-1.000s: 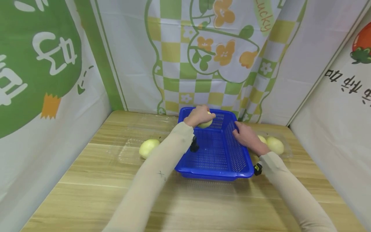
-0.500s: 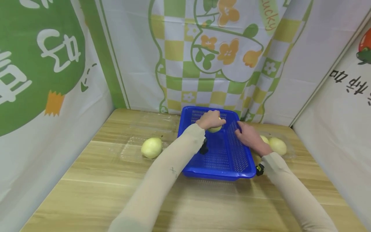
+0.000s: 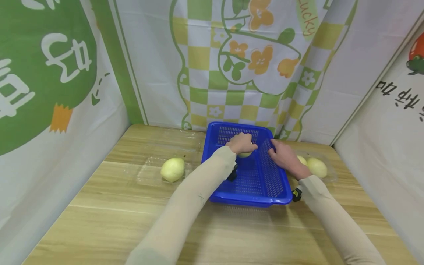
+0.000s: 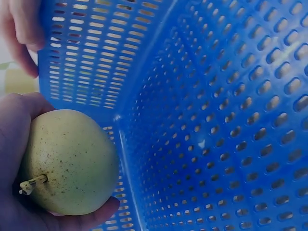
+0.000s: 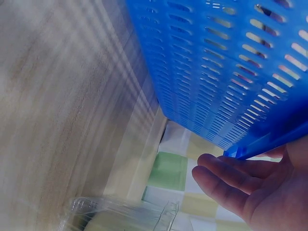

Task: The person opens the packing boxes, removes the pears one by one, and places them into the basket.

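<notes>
My left hand point(image 3: 240, 142) is down inside a blue plastic basket point(image 3: 248, 200), toward its back. It grips a pale yellow-green pear point(image 4: 72, 163), fingers and thumb wrapped round the fruit. The speckled skin and short brown stem show in the left wrist view, with the slotted walls close by; from the head, the hand hides most of the pear. On the basket's right rim, my right hand point(image 3: 285, 156) holds on, thumb on the inner side. In the right wrist view its fingers point(image 5: 226, 180) lie along the outside below the rim.
Left of the basket a pear point(image 3: 172, 169) lies on a clear plastic tray point(image 3: 145, 172). Another clear tray point(image 5: 120, 211) stands to the right, with pears point(image 3: 317, 168) partly behind my right wrist. A printed curtain point(image 3: 228, 88) hangs right behind the wooden table point(image 3: 109, 217).
My left hand has moved right and then lower into the basket with the pear. The right hand keeps its place on the rim. The head view has shifted slightly.
</notes>
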The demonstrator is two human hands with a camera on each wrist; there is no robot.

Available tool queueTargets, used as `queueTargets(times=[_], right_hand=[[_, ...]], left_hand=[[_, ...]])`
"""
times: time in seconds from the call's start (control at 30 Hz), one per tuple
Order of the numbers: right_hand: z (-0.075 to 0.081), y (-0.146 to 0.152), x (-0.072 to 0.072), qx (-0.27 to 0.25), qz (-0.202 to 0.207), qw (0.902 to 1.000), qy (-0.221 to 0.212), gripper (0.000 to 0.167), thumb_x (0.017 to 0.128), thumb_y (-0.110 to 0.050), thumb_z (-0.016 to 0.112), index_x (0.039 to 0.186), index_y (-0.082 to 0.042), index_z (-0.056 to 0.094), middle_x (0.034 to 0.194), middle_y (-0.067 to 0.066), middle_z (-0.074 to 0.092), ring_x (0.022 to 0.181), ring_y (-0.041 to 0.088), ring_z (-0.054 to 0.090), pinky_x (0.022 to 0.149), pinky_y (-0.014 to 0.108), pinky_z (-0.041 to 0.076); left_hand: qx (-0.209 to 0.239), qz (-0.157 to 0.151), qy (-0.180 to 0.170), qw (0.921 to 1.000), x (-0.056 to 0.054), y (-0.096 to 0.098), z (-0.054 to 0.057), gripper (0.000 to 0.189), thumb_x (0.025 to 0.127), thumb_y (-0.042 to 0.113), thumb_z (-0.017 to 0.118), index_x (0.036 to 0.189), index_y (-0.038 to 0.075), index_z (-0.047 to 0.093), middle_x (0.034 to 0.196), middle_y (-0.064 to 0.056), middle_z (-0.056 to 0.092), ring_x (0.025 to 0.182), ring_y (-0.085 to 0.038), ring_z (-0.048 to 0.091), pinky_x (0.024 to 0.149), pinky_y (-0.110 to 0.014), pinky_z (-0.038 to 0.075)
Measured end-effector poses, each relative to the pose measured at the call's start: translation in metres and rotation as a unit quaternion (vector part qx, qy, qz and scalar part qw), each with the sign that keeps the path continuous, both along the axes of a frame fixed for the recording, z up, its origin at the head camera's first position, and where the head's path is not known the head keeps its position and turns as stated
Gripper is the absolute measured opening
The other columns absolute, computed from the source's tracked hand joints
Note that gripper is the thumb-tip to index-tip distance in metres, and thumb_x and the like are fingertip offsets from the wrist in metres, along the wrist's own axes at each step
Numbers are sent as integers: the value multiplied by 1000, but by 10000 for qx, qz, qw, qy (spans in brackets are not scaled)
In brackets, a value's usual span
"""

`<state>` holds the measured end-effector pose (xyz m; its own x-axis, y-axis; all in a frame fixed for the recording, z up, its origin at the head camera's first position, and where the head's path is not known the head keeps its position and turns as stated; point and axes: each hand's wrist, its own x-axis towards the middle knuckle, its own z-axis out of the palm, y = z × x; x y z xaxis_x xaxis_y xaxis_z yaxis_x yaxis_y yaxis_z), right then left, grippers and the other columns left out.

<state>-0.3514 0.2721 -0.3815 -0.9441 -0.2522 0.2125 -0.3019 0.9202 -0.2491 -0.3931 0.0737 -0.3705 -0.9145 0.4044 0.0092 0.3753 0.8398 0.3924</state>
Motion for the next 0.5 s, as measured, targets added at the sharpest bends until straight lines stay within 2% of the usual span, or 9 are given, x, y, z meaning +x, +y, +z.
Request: queueTargets(times=[0.13,0.2,0.4,0.5], right_hand=[[0,0,1,-65,-12,10000,-54,55,98,-17,43,144,12,37,136,36,50,122,51,52,104,59,41],[0,0,1,-82,-17,9999,-68,55,98,-16,43,144,12,37,136,36,50,123,50,52,104,59,41],[0,0,2,-60,-29,10000,-42,55,97,-16,43,144,12,37,136,36,50,122,51,52,103,59,42],[0,0,2,-52,-34,10000,-33,55,97,-17,43,144,12,38,135,36,51,121,51,53,102,59,42]], left_hand=[[-255,-190,102,9994,0,6,-5,25,90,40,54,93,17,61,94,-2,65,76,-18,58,67,-37,52],[-383,-296,167,9987,1,9,-7,23,91,40,54,91,17,60,91,-1,64,75,-18,59,66,-36,52],[-700,-379,206,9966,5,16,-12,36,94,43,54,113,15,64,110,-3,69,92,-22,66,78,-39,55],[-732,-359,169,9965,6,18,-13,39,94,44,55,119,14,63,115,-4,68,99,-24,67,81,-41,55]])
